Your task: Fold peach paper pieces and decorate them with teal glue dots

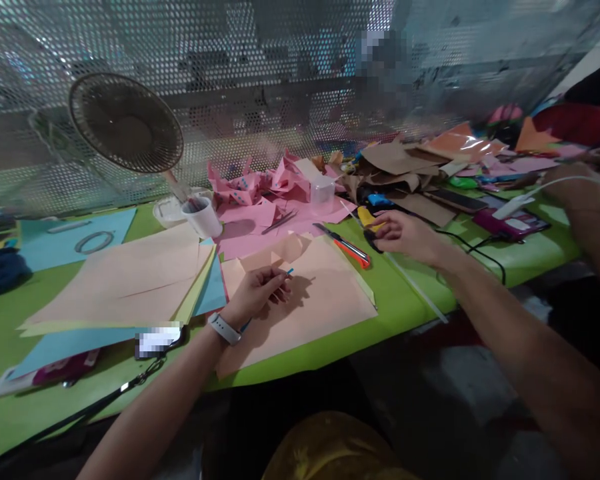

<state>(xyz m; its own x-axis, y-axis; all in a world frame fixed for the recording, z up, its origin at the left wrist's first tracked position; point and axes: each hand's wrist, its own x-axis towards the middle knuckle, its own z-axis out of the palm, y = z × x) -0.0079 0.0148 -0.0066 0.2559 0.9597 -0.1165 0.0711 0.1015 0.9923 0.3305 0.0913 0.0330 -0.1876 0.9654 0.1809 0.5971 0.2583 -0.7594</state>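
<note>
Left hand (257,290) clenched round a thin blue stick (289,271), tip poking out just beyond the fingers; it rests on a flat peach paper sheet (325,300). Behind it, crumpled pink paper (260,193) and a white cup (203,217). Between the hands, an orange-handled utility knife (347,248). Right hand (403,233) fingers closing on a small black object (373,240), a yellow piece (366,217) just behind, green desk (430,280) underneath.
</note>
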